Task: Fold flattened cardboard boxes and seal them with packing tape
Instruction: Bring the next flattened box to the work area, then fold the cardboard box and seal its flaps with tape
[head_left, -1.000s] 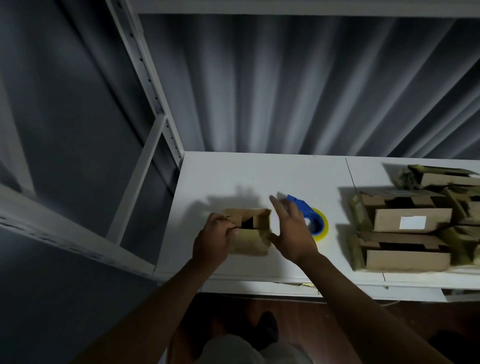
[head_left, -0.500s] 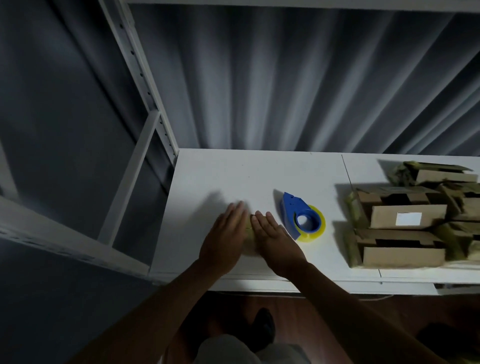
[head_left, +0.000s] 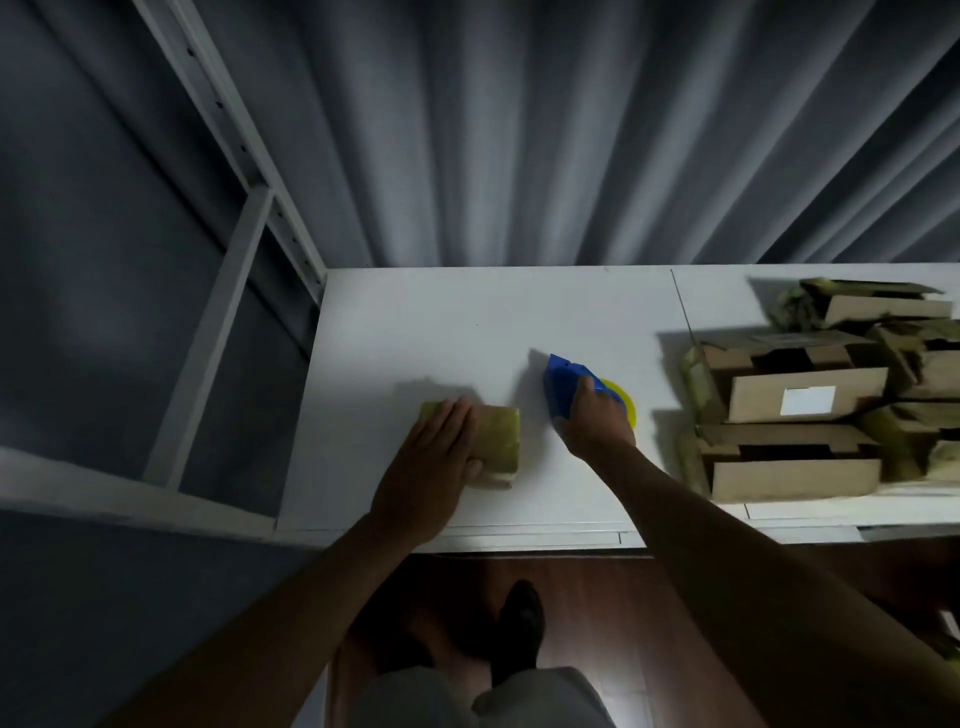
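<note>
Box, small, cardboard, flaps closed, sits near the front edge of the white shelf. Left hand lies flat over its left half, fingers straight, palm pressing down; thumb seems to reach the near side. Likely purpose: hold the flaps shut and keep the box from sliding while tape goes on.

Right hand is on the blue tape dispenser, just right of the box and apart from it. Fingers curl over the dispenser body; the yellowish roll shows past the knuckles. Dispenser appears to rest on the shelf; cannot tell for certain whether it is lifted.

Stack of folded boxes stands well to the right, one bearing a white label. Placement keeps the finished work out of the taping area, I judge.

Step in hand: fetching tape for the top seam. Next move needs the dispenser carried across to the box's exposed right side, with the left hand shifting clear of the seam line.

Risk: flaps spring up if the pressing hand lets go early.

Lighting dim; seam detail not readable.
</note>
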